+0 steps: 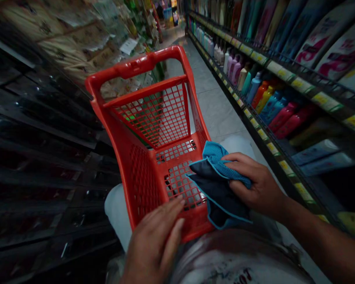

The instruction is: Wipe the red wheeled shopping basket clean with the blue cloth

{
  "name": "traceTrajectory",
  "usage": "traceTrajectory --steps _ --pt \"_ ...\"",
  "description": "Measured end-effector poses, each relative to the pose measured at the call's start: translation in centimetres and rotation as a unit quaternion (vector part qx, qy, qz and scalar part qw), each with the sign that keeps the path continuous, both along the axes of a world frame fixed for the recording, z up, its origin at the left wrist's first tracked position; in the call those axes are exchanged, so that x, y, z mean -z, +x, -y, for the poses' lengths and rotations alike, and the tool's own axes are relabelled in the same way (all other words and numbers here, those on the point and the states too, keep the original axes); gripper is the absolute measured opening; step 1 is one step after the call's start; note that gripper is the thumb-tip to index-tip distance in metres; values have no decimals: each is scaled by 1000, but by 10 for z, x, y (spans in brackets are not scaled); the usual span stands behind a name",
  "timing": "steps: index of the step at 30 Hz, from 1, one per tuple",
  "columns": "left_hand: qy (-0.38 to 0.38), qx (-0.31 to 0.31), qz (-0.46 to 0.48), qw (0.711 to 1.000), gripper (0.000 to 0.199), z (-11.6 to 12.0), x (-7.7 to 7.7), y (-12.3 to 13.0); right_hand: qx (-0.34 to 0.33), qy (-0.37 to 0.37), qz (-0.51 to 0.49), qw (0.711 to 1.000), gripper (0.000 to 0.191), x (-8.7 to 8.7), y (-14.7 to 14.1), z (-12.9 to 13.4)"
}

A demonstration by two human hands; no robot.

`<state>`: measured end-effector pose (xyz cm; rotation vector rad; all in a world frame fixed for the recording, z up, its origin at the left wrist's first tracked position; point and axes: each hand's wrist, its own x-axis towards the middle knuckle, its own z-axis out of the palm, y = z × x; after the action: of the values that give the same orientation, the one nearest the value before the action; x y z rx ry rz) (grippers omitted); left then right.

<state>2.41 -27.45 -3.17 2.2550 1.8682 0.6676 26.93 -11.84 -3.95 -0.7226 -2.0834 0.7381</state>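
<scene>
Between my knees stands a red plastic shopping basket point(142, 189) with grid walls and a raised handle at its far end. My right hand point(254, 185) grips a bunched cloth point(221, 157), bright blue on one side and dark on the other, over the basket's right rim. Part of the cloth hangs loose toward my lap. Fingers stretched out, my left hand point(156, 236) is at the near left end of the basket and holds nothing. Whether its fingertips touch the rim cannot be made out. Through the grid bottom, the floor shows.
To the right, a long shelf point(284, 165) carries rows of colourful bottles point(263, 98) behind price tags. Packaged goods point(62, 43) hang or stand at the upper left, above dark blurred shelving point(41, 165). A tiled aisle floor point(214, 102) runs ahead.
</scene>
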Motion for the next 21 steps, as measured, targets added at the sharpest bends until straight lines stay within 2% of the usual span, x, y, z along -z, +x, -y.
traceTrajectory --steps 2,3,6,8,10,11,13,14,17,19,21 --pt "4 7 4 1000 55 15 5 20 2 -18 -16 1000 25 -5 -1 6" --pt "16 -13 21 1000 56 18 6 27 6 -27 -25 999 24 -8 -4 10" --pt "45 -57 108 991 66 17 -2 39 24 -69 -62 995 24 -22 -20 29" --pt "58 -49 155 985 83 13 -12 46 14 -144 -96 985 23 -32 -31 43" --pt "61 -34 177 982 98 10 -18 53 -28 -246 -139 959 20 -40 -38 56" --pt "64 -36 190 979 98 9 -18 56 -50 -294 -159 941 21 -42 -40 60" --pt "78 -67 227 968 80 9 -15 64 -80 -357 -182 913 28 -41 -40 67" --pt "89 -95 253 959 67 10 -13 67 -85 -364 -185 909 34 -39 -39 70" --pt "121 -157 332 922 34 17 -8 80 -94 -318 -174 927 69 -29 -34 79" --pt "129 -126 347 920 22 23 -12 85 -120 -280 -162 939 73 -23 -28 86" --pt "122 -48 307 943 21 29 -18 84 -150 -248 -148 946 54 -20 -18 89"
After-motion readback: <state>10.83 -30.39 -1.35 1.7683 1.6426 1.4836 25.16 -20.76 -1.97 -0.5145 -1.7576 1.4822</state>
